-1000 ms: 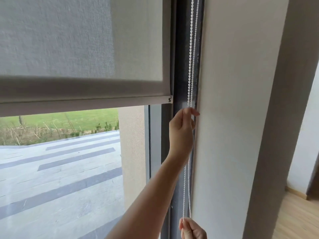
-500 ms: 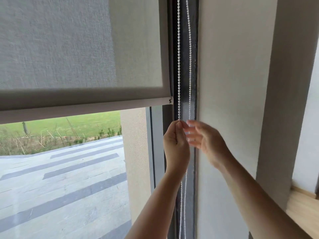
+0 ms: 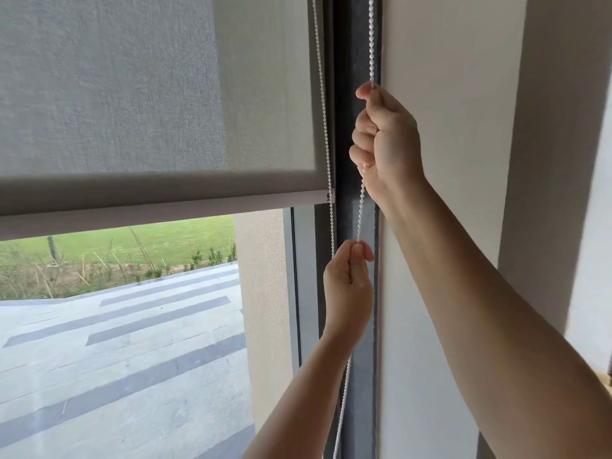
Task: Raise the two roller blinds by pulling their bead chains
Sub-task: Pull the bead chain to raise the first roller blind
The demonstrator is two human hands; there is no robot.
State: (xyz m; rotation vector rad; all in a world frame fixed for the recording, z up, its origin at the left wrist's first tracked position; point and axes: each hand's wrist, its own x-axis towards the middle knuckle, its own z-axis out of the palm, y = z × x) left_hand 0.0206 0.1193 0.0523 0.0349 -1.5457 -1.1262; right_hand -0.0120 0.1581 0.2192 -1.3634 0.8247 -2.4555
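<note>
A grey roller blind [image 3: 132, 94] covers the upper part of the window, its bottom bar [image 3: 159, 210] hanging partway up the glass. A white bead chain [image 3: 371, 38] runs down in front of the dark window frame [image 3: 347, 61], with a second strand [image 3: 323, 104] along the blind's right edge. My right hand [image 3: 385, 137] is fisted around the right strand, high up beside the wall. My left hand [image 3: 347, 286] pinches the same strand lower down, below the blind's bar. A short length of chain [image 3: 360, 213] stretches between the two hands.
A pale wall [image 3: 447, 160] stands right of the frame, with a grey pillar [image 3: 556, 160] further right. Through the glass I see a paved terrace [image 3: 116, 359], a beige column [image 3: 261, 293] and grass [image 3: 149, 240]. A strip of wood floor [image 3: 607, 385] shows at the far right.
My right hand came up from below, passed my left hand and closed on the chain higher up. My left hand stayed gripping and now sits lower. The two strands have spread apart.
</note>
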